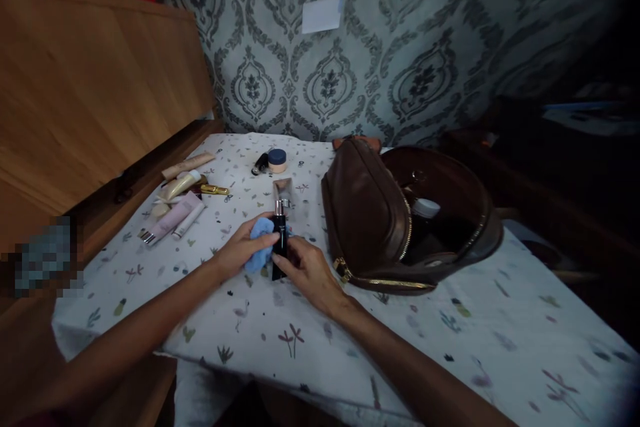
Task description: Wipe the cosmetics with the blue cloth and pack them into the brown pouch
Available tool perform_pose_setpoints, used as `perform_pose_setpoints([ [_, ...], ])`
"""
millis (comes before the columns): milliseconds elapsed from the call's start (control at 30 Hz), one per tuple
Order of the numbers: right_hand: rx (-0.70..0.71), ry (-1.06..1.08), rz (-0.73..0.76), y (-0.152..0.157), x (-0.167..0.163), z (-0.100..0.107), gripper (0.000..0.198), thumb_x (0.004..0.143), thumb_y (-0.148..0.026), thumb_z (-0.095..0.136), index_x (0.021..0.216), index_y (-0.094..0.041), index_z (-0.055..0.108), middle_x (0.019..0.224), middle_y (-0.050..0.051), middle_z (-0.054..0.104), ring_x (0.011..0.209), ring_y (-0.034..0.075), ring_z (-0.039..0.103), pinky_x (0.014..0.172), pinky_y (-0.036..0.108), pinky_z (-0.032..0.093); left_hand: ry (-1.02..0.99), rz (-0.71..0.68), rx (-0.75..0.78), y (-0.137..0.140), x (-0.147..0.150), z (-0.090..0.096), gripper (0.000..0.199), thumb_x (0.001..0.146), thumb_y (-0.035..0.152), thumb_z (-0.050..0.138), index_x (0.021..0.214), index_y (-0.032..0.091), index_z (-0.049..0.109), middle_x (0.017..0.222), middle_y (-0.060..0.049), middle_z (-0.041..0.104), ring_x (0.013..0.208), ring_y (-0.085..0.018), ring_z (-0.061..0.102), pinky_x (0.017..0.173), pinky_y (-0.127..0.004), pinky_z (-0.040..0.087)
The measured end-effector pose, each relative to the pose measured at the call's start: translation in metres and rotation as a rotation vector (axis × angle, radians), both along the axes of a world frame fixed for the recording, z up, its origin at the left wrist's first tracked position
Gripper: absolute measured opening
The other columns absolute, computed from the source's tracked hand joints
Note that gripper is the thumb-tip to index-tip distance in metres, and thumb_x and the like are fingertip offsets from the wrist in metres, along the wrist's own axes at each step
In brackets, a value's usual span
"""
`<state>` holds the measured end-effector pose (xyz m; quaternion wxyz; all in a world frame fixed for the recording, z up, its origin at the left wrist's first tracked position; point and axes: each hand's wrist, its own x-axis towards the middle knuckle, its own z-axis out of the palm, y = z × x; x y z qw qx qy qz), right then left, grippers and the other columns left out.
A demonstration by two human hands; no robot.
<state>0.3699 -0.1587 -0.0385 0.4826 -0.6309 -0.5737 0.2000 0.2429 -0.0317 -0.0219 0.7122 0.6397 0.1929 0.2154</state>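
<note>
No text I can read, any print too small on the black bottle (281, 230) I hold, likewise the pink tube (175, 219)

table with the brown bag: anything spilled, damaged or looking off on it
Nothing looks spilled or damaged, the held black bottle included. The one untidy spot is the heap of tubes on the left of the table, lying across one another. The brown bag gapes open but looks intact.

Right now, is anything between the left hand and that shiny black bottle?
Yes, partly: a blue cloth lies between the left hand and the black cosmetic bottle. Nothing visible separates the right hand from the bottle.
</note>
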Motion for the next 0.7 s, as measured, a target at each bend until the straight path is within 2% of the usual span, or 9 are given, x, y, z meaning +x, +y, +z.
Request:
perform_pose_setpoints([
  [100, -0.018, 0.083, -0.031, -0.002, 0.000, -0.002, 0.024, 0.090, -0.035, 0.058, 0.073, -0.021, 0.050, 0.067, -0.001, 0.052, 0.064, 0.015, 0.049, 0.057, 0.025, 0.038, 0.033, -0.060, 0.135, -0.007, 0.004, -0.004, 0.054, 0.073, 0.046, 0.081, 0.115, 0.017, 0.065, 0.095, -0.003, 0.068, 0.088, -0.018, 0.062, 0.083, -0.029, 0.051],
  [200, -0.065, 0.194, -0.017, -0.001, -0.001, -0.004, 0.021, 0.088, -0.033, 0.061, 0.073, -0.021, 0.052, 0.063, -0.003, 0.053, 0.060, 0.014, 0.052, 0.054, 0.024, 0.042, 0.039, -0.043, 0.207, -0.008, 0.005, -0.006, 0.047, 0.076, 0.046, 0.079, 0.109, 0.016, 0.065, 0.091, -0.003, 0.067, 0.086, -0.018, 0.061, 0.080, -0.028, 0.050],
  [300, -0.067, 0.303, 0.040, 0.001, -0.002, -0.005, 0.011, 0.084, -0.029, 0.063, 0.085, -0.018, 0.061, 0.072, -0.001, 0.062, 0.062, 0.013, 0.059, 0.057, 0.025, 0.050, 0.031, 0.024, 0.193, -0.005, 0.001, -0.002, 0.047, 0.076, 0.045, 0.078, 0.110, 0.017, 0.064, 0.092, -0.003, 0.069, 0.086, -0.018, 0.062, 0.080, -0.027, 0.051],
  [400, -0.029, 0.375, 0.042, 0.002, 0.001, -0.005, 0.022, 0.085, -0.036, 0.064, 0.096, -0.017, 0.064, 0.080, 0.001, 0.063, 0.066, 0.014, 0.062, 0.058, 0.025, 0.054, 0.051, 0.086, 0.264, 0.000, -0.006, 0.008, 0.048, 0.079, 0.045, 0.076, 0.115, 0.017, 0.062, 0.098, -0.004, 0.070, 0.090, -0.019, 0.064, 0.083, -0.029, 0.051],
  [467, 0.020, 0.427, 0.034, 0.001, 0.004, -0.003, 0.031, 0.087, -0.043, 0.065, 0.103, -0.018, 0.062, 0.084, 0.001, 0.061, 0.067, 0.013, 0.062, 0.053, 0.023, 0.052, 0.076, 0.098, 0.438, 0.002, -0.011, 0.016, 0.045, 0.083, 0.043, 0.071, 0.119, 0.018, 0.062, 0.105, -0.005, 0.070, 0.097, -0.022, 0.065, 0.087, -0.030, 0.051],
  [567, 0.113, 0.534, 0.025, 0.000, 0.009, 0.000, 0.046, 0.086, -0.050, 0.066, 0.120, -0.021, 0.053, 0.090, 0.000, 0.059, 0.064, 0.011, 0.062, 0.046, 0.019, 0.047, 0.147, 0.083, 0.871, 0.005, -0.018, 0.024, 0.040, 0.090, 0.035, 0.061, 0.126, 0.020, 0.061, 0.117, -0.007, 0.068, 0.106, -0.024, 0.063, 0.092, -0.033, 0.048],
  [633, 0.149, 0.577, 0.010, 0.000, 0.012, 0.001, 0.052, 0.085, -0.052, 0.067, 0.125, -0.023, 0.050, 0.091, 0.000, 0.059, 0.064, 0.011, 0.062, 0.043, 0.018, 0.045, 0.241, 0.055, 1.199, 0.007, -0.021, 0.025, 0.038, 0.093, 0.030, 0.054, 0.129, 0.020, 0.060, 0.112, -0.009, 0.068, 0.102, -0.025, 0.062, 0.089, -0.035, 0.048],
  [700, 0.136, 0.576, -0.003, 0.001, 0.015, 0.001, 0.048, 0.085, -0.054, 0.066, 0.120, -0.022, 0.055, 0.086, 0.000, 0.060, 0.064, 0.012, 0.062, 0.042, 0.018, 0.043, 0.329, -0.001, 1.468, 0.010, -0.024, 0.021, 0.037, 0.094, 0.026, 0.050, 0.129, 0.019, 0.060, 0.103, -0.010, 0.067, 0.095, -0.025, 0.061, 0.084, -0.038, 0.048],
])
